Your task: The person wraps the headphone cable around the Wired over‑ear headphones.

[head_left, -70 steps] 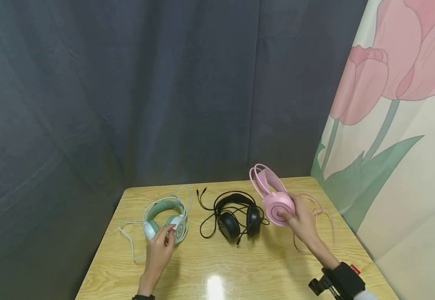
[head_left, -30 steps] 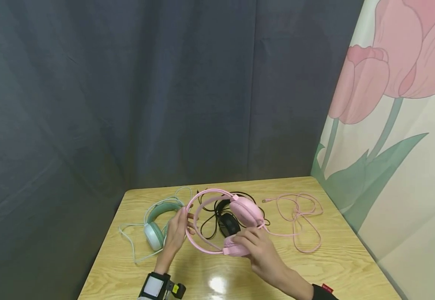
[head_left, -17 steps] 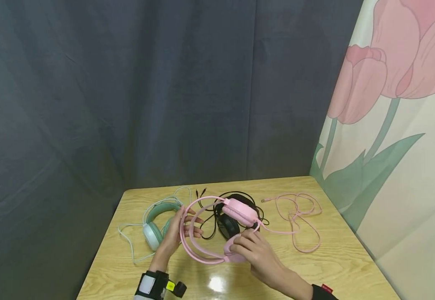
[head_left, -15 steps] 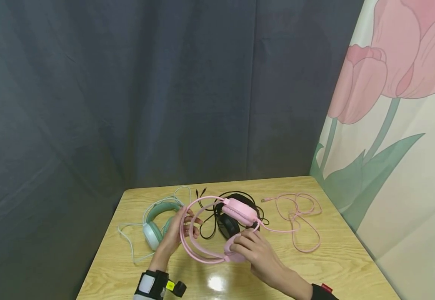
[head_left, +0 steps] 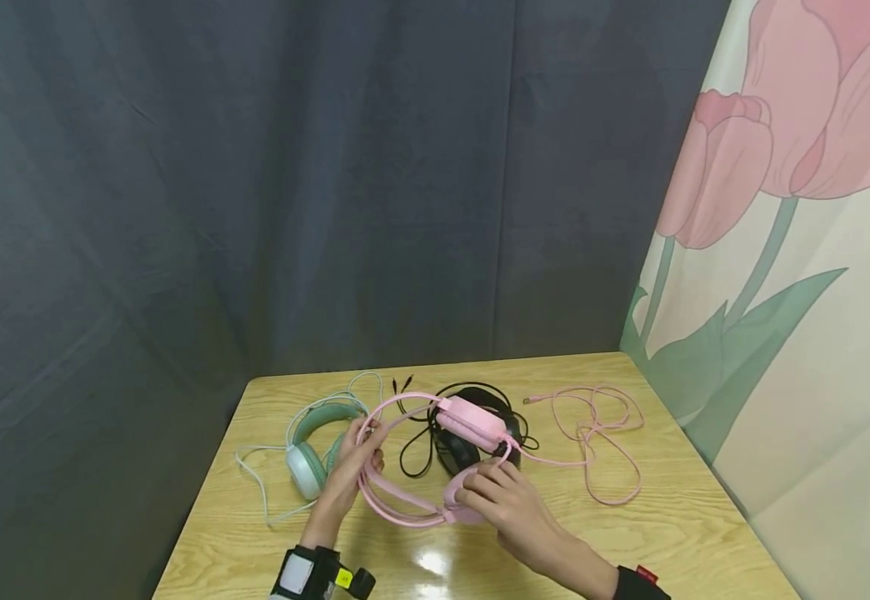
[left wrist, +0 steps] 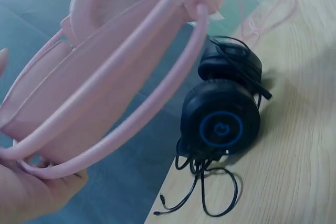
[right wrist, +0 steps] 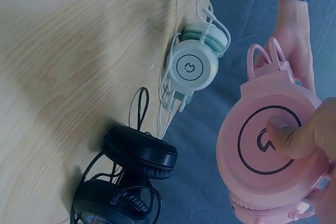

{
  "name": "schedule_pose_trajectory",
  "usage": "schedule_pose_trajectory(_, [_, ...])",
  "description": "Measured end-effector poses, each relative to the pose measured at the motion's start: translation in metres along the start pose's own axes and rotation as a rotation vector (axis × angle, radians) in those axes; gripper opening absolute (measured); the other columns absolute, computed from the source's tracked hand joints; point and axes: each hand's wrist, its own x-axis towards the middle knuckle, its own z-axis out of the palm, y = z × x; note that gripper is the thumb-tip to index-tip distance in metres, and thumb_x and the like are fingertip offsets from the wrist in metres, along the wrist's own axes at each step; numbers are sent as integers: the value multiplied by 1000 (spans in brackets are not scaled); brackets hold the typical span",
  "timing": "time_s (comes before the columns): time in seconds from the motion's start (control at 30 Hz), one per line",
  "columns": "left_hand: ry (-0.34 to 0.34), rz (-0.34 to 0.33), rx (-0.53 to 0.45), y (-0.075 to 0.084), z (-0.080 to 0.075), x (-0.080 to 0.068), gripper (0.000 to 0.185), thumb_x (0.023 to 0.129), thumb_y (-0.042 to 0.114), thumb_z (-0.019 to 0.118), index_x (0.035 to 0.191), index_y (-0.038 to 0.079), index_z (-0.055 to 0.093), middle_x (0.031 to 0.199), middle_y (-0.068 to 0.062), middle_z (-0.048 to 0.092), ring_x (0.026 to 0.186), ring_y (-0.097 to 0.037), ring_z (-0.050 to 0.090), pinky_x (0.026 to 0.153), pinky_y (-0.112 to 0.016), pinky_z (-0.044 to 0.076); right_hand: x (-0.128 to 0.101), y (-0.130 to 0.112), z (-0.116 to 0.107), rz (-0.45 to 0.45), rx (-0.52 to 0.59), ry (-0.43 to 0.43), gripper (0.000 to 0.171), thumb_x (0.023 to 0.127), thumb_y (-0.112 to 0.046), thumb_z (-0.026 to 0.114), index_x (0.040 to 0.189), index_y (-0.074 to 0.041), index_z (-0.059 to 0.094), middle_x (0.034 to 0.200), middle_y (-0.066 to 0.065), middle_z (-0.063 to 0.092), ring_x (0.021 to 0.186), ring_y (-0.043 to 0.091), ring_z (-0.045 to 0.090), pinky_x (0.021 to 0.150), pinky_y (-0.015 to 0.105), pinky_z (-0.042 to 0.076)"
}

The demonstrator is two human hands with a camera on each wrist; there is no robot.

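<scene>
I hold the pink headset (head_left: 435, 454) above the table (head_left: 630, 533); my left hand (head_left: 348, 479) grips its springy band, my right hand (head_left: 506, 508) pinches an earcup; light, cable trailing.

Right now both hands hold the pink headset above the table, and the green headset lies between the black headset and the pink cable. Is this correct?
Not quite. The left hand and right hand do hold the pink headset, but the head view shows the black headset between the green headset and the pink cable.
</scene>
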Motion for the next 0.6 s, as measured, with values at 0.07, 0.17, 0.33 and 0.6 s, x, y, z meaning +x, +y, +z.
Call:
schedule_pose_trajectory(0.07, [40,12,96,-1,2,-2,41,91,15,70,117,-2,43,80,-2,44,62,-10,40,54,-21,37,0,-1,0,4,5,-1,62,74,16,18,99,-13,67,99,-2,63,97,24,60,87,40,47])
schedule_pose_trajectory(0.17, [111,17,230,-3,5,-3,48,83,7,76,119,-4,45,81,-3,42,62,-11,39,53,-21,36,-1,-1,0,5,6,-14,61,74,16,20,99,-13,67,100,-2,63,97,24,60,87,38,47])
schedule_pose_trajectory(0.33, [228,16,245,-8,10,-4,29,85,-5,63,114,-5,58,75,-1,45,52,-8,39,46,-18,35,-3,-2,2,-14,-2,-27,61,72,17,24,102,-13,68,103,-2,63,98,25,61,87,38,47])
schedule_pose_trajectory(0.6, [249,-29,56,-2,11,-5,28,91,-5,55,119,-7,61,78,0,50,52,-3,34,48,-16,33,-10,-3,0,-19,14,-74,66,61,19,47,117,-11,67,119,3,64,111,27,58,93,43,46])
